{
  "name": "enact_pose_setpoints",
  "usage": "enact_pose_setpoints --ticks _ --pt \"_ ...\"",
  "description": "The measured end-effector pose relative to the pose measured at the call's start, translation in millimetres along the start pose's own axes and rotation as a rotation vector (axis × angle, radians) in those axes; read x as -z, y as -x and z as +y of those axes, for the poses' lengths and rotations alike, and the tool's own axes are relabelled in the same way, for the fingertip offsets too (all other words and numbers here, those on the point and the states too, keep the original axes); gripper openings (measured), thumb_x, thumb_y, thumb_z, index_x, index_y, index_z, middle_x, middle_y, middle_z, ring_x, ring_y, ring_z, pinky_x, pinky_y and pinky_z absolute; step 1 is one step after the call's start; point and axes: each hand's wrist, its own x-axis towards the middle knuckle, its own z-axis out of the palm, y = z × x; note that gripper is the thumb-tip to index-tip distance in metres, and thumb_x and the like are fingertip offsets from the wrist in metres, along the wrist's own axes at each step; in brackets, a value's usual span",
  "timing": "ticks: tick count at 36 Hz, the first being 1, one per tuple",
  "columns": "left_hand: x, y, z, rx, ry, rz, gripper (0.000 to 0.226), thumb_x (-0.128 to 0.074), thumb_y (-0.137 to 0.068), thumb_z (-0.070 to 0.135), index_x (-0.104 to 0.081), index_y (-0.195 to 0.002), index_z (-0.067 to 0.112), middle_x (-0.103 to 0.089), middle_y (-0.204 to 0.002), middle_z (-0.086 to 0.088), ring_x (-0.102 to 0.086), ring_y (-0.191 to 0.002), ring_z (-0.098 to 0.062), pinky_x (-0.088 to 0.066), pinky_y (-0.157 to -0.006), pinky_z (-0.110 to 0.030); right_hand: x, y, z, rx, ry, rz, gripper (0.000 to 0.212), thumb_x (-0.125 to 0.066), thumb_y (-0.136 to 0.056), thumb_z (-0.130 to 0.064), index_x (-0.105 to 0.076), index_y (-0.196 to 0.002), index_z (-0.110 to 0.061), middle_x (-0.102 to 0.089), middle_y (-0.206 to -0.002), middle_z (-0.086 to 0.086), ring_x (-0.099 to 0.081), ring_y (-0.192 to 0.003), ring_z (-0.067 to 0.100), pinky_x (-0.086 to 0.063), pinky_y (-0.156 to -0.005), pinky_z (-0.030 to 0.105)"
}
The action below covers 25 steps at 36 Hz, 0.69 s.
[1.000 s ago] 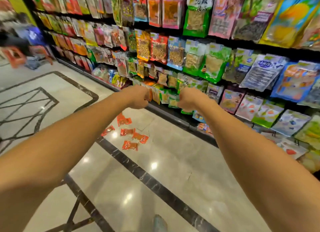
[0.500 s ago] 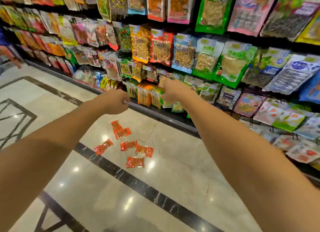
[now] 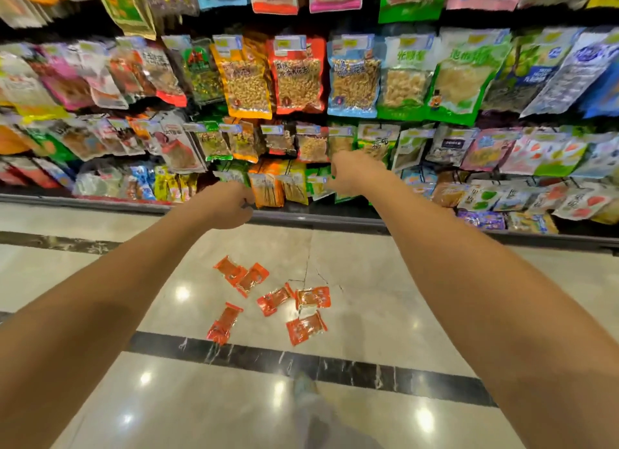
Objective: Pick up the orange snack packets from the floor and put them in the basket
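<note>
Six small orange plastic snack packets lie scattered on the glossy cream marble floor (image 3: 385, 298), in front of the black base of a shelving wall of hanging snack bags (image 3: 301, 80). From left to right: a flat, elongated packet (image 3: 223, 323) whose lower end touches the black inlay stripe (image 3: 301, 365) in the floor; two overlapping packets, the upper (image 3: 230, 269) and the lower (image 3: 253, 278); a tilted packet (image 3: 274, 299); a packet just below it and well clear of the stripe (image 3: 305, 327); and a crinkled, shinier one (image 3: 313, 297) touching the tilted packet's corner. All show red-orange wrappers with darker contents through a clear window.

Two bare arms reach forward above them. The left hand (image 3: 227, 205) is curled into a loose fist, knuckles up, its grip closed with nothing visible in it. The right hand (image 3: 350, 175), held higher against the lower hanging bags, is also curled; whether its grip pinches anything cannot be told.
</note>
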Motion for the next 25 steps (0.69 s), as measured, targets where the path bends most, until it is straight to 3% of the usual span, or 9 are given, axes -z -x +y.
enact_pose_setpoints --ticks 3,6,9,16,18,22,25 --pt "-15 -26 -46 0.025 0.021 -0.008 0.019 -0.051 -0.093 0.02 -0.062 -0.108 0.012 -0.059 -0.1 -0.003 -0.058 -0.091 -0.03 -0.041 -0.065 -0.034 -30 -40 -19 -0.03 -0.012 -0.033 0.022 -0.06 -0.09 -0.026 -0.048 -0.101 -0.011 -0.051 -0.098 0.011 -0.052 -0.087 0.033 -0.043 -0.071 0.04" --pt "-38 -46 -92 0.066 0.075 -0.037 0.028 -0.054 -0.09 0.022 -0.061 -0.116 0.013 -0.064 -0.114 -0.009 -0.061 -0.103 -0.033 -0.052 -0.081 -0.042 -60 -72 -40 -0.051 -0.006 -0.104 0.032 -0.061 -0.09 -0.031 -0.056 -0.11 -0.007 -0.055 -0.101 0.011 -0.055 -0.088 0.032 -0.048 -0.072 0.04" --pt "-64 -69 -139 0.085 0.121 -0.101 0.036 -0.059 -0.091 0.024 -0.059 -0.126 0.014 -0.061 -0.126 -0.009 -0.059 -0.113 -0.03 -0.049 -0.093 -0.04 -95 -97 -58 -0.145 -0.027 -0.141 0.034 -0.061 -0.09 -0.033 -0.058 -0.115 -0.011 -0.059 -0.105 0.011 -0.058 -0.092 0.033 -0.051 -0.077 0.042" --pt "-141 -133 -241 0.108 0.218 -0.199 0.034 -0.061 -0.088 0.024 -0.063 -0.12 0.015 -0.066 -0.123 -0.011 -0.06 -0.112 -0.031 -0.048 -0.097 -0.038 -206 -142 -91 -0.337 -0.086 -0.151 0.04 -0.061 -0.088 -0.032 -0.056 -0.125 -0.017 -0.06 -0.121 0.009 -0.059 -0.111 0.033 -0.049 -0.087 0.042" --pt "-175 -147 -265 0.117 0.227 -0.221 0.034 -0.061 -0.088 0.027 -0.063 -0.12 0.016 -0.066 -0.122 -0.011 -0.06 -0.111 -0.031 -0.049 -0.095 -0.039 -245 -148 -96 -0.395 -0.118 -0.167 0.038 -0.061 -0.088 -0.031 -0.056 -0.123 -0.018 -0.06 -0.119 0.006 -0.059 -0.108 0.03 -0.051 -0.089 0.041" --pt "-250 -159 -306 0.128 0.254 -0.297 0.035 -0.061 -0.09 0.03 -0.061 -0.121 0.013 -0.066 -0.119 -0.011 -0.061 -0.108 -0.031 -0.048 -0.089 -0.038 -337 -153 -96 -0.448 -0.125 -0.183 0.032 -0.063 -0.088 -0.026 -0.057 -0.118 -0.017 -0.064 -0.113 0.004 -0.062 -0.095 0.025 -0.05 -0.078 0.032" --pt "-315 -172 -335 0.134 0.258 -0.347 0.037 -0.061 -0.089 0.028 -0.059 -0.123 0.014 -0.066 -0.121 -0.012 -0.06 -0.111 -0.032 -0.048 -0.094 -0.039 -411 -157 -90 -0.515 -0.148 -0.256 0.033 -0.06 -0.089 -0.026 -0.056 -0.121 -0.025 -0.064 -0.113 0.0 -0.06 -0.089 0.02 -0.045 -0.073 0.029"
